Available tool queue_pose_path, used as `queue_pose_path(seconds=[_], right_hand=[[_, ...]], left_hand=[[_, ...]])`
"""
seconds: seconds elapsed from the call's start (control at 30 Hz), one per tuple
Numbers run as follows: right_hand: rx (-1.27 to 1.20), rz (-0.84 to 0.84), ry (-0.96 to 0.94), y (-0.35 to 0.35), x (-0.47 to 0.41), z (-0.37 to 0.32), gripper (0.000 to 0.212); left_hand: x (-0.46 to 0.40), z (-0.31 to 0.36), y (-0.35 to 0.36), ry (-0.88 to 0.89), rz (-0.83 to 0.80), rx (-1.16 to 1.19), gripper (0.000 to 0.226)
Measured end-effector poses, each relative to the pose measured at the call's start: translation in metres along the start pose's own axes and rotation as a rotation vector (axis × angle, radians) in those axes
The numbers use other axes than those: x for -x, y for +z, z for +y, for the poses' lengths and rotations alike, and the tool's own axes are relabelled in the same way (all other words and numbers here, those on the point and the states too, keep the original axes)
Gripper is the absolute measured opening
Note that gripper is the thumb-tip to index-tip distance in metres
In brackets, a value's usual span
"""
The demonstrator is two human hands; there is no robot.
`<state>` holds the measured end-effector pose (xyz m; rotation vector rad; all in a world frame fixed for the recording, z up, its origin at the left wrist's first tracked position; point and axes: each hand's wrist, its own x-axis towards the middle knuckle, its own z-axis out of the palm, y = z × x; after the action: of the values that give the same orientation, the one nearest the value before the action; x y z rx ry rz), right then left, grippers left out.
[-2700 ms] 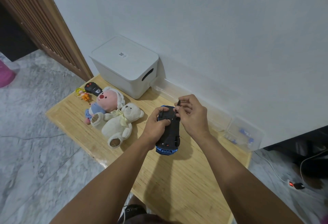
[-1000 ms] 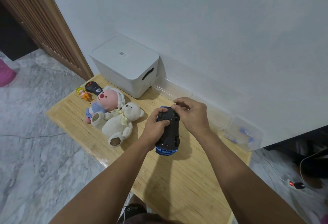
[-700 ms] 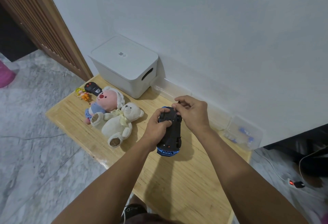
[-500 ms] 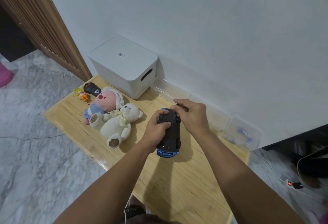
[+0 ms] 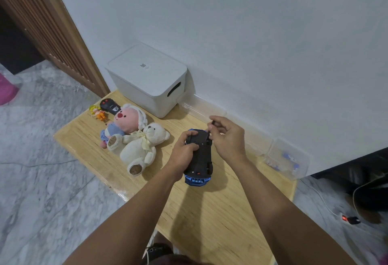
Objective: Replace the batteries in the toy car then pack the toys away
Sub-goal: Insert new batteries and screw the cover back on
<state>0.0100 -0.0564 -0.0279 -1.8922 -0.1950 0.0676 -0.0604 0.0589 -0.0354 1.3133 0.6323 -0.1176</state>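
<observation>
White box [image 5: 147, 80] lidded; clear tub [image 5: 288, 160] held blue bits. Two plush toys [image 5: 134, 138]. Left hand [image 5: 184, 151] gripped upturned car [image 5: 199, 155]; right hand [image 5: 228, 138] pinched small dark tool [image 5: 212, 122].

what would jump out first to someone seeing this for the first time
Mid-table, the left hand grips an upturned blue toy car while the right hand pinches a small dark tool at its far end. To the left lie a white teddy bear and a pink plush. A lidded white storage box stands against the wall behind them.
</observation>
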Motion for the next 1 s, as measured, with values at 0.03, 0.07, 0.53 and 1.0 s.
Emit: queue_pose_path(seconds=[0.03,0.07,0.53,1.0], right_hand=[[-0.022,0.044,0.017,0.0,0.001,0.002,0.024],[-0.022,0.068,0.037,-0.002,0.003,0.003,0.025],[0.265,-0.112,0.246,-0.001,0.024,0.016,0.018],[0.291,-0.161,0.348,0.014,0.036,0.015,0.019]], left_hand=[[0.001,0.003,-0.001,-0.009,-0.004,-0.01,0.039],[0.001,0.004,-0.002,-0.016,-0.004,-0.015,0.042],[-0.011,-0.009,-0.015,-0.106,0.039,0.005,0.023],[-0.013,-0.015,-0.017,-0.143,-0.055,0.075,0.039]])
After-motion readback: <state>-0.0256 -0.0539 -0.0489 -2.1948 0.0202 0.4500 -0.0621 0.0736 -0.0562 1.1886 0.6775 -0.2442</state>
